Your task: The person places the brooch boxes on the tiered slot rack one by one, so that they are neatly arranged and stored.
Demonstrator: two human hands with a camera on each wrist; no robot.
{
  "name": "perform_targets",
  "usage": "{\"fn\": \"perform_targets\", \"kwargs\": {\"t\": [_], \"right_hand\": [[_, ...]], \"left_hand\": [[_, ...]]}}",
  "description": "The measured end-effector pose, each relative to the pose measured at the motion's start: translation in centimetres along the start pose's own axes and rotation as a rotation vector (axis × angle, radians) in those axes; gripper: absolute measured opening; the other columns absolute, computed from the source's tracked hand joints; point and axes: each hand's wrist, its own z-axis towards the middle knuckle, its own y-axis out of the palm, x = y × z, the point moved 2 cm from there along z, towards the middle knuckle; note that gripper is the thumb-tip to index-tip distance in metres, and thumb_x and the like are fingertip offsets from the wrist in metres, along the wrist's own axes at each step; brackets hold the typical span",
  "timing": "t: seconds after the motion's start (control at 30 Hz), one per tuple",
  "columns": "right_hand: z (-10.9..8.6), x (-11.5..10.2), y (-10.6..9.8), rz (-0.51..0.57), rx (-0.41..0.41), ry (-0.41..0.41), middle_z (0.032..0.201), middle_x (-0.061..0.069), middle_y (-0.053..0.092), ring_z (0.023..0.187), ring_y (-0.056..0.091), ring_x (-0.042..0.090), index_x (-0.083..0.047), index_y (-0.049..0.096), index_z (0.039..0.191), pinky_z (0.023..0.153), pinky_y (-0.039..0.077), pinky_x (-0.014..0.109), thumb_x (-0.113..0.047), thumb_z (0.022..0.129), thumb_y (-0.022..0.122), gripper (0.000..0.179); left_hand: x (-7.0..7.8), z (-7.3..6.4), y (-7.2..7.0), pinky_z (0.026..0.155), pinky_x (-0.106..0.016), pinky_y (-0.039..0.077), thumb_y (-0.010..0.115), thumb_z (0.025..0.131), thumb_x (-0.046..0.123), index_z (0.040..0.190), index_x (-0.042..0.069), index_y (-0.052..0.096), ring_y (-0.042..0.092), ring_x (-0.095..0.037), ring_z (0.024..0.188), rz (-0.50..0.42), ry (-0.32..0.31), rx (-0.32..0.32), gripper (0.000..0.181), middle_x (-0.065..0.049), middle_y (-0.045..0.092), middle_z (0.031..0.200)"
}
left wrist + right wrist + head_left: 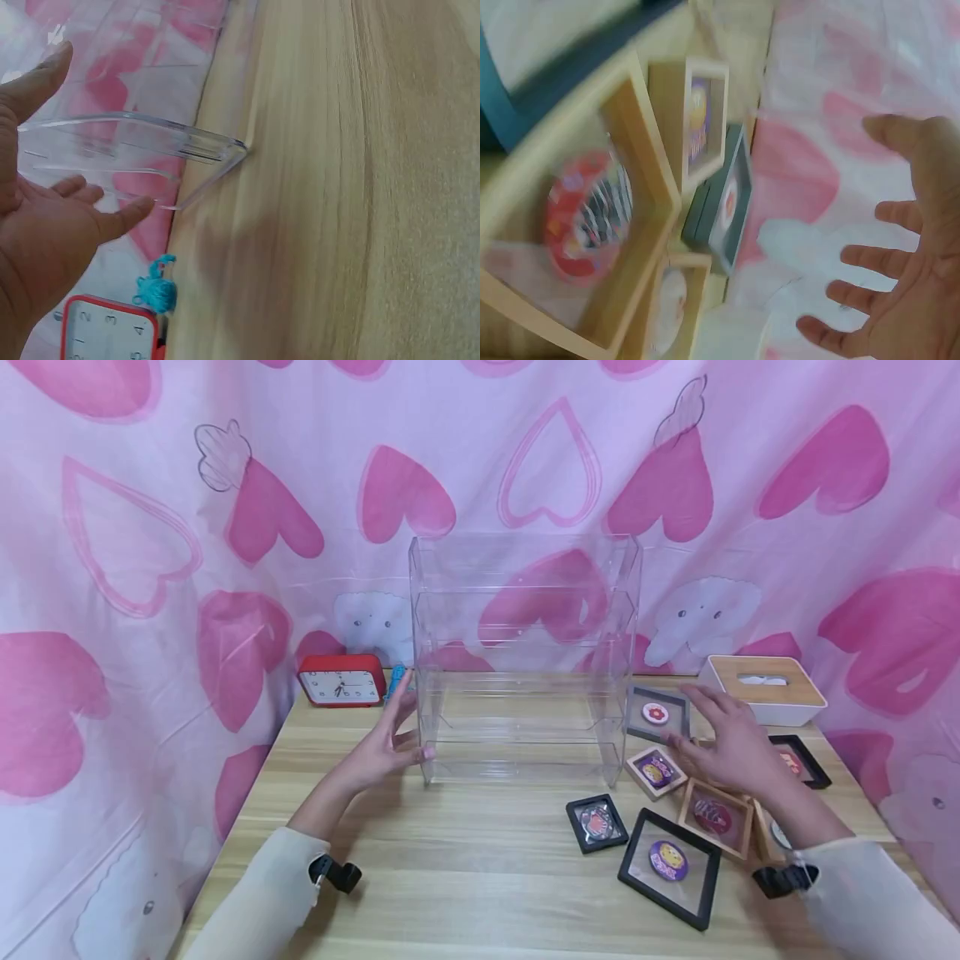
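A clear acrylic tiered display rack (525, 681) stands upright at the middle back of the table. My left hand (386, 739) is at its left side panel, thumb and fingers spread; the left wrist view shows the hand (52, 232) beside the clear panel (202, 142). Whether it touches the panel I cannot tell. My right hand (735, 743), fingers apart and holding nothing, hovers over a group of small display frames. Near it are a grey frame (636, 729), a small wooden frame (675, 781), and a larger wooden frame (656, 150) with a red badge.
In front lie a small black frame (618, 837) and a larger black one (701, 906). Another black frame (813, 767) sits by the tissue box (787, 714) at right. A red clock (380, 681) and a blue stringy item (395, 677) are left of the rack.
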Motion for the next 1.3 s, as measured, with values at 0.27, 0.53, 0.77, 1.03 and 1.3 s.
{"fn": "perform_targets", "kwargs": {"t": [0.27, 0.53, 0.77, 1.03, 1.3], "right_hand": [[5.0, 4.3, 0.6, 0.098, -0.12, 0.03, 0.158, 0.043, 0.046, 0.134, 0.054, 0.065, 0.001, 0.04, 0.168, 0.104, 0.052, 0.079, -0.02, 0.107, 0.071, 0.071], [8.0, 6.2, 2.7, 0.138, -0.251, 0.178, 0.159, 0.042, 0.046, 0.133, 0.057, 0.059, 0.005, 0.04, 0.166, 0.107, 0.054, 0.073, -0.023, 0.115, 0.055, 0.06], [9.9, 6.8, 4.5, 0.051, -0.245, 0.099, 0.117, 0.038, 0.069, 0.097, 0.065, 0.043, 0.02, 0.062, 0.137, 0.086, 0.06, 0.058, -0.006, 0.109, 0.061, 0.039], [10.8, 8.1, 5.9, 0.109, -0.265, 0.198, 0.097, 0.023, 0.066, 0.083, 0.064, 0.033, 0.015, 0.072, 0.118, 0.063, 0.054, 0.036, 0.001, 0.105, 0.058, 0.024], [10.8, 8.7, 5.8, 0.093, -0.231, 0.195, 0.101, 0.027, 0.066, 0.087, 0.064, 0.037, 0.015, 0.069, 0.115, 0.066, 0.056, 0.038, -0.001, 0.105, 0.057, 0.023]], "left_hand": [[-1.2, 0.8, -0.2, 0.131, -0.076, 0.027, 0.081, 0.093, -0.011, 0.174, 0.055, 0.002, 0.019, -0.053, 0.169, -0.158, 0.006, -0.027, 0.131, -0.023, 0.012, 0.182], [-2.3, 0.9, -0.3, 0.131, -0.072, 0.029, 0.078, 0.096, -0.01, 0.177, 0.047, -0.002, 0.024, -0.051, 0.168, -0.139, -0.04, -0.023, 0.127, -0.023, 0.016, 0.183], [-2.6, 0.9, -0.4, 0.132, -0.069, 0.031, 0.075, 0.099, -0.008, 0.176, 0.047, -0.004, 0.024, -0.051, 0.168, -0.136, -0.104, -0.02, 0.124, -0.022, 0.016, 0.184], [-2.8, 0.6, -0.3, 0.135, -0.069, 0.026, 0.072, 0.103, -0.003, 0.174, 0.056, 0.004, 0.018, -0.047, 0.172, -0.163, -0.205, -0.029, 0.115, -0.012, 0.016, 0.186], [-2.6, 0.7, -0.2, 0.135, -0.068, 0.026, 0.073, 0.102, -0.003, 0.175, 0.053, 0.004, 0.02, -0.048, 0.171, -0.172, -0.17, -0.044, 0.115, -0.013, 0.016, 0.186]]}}
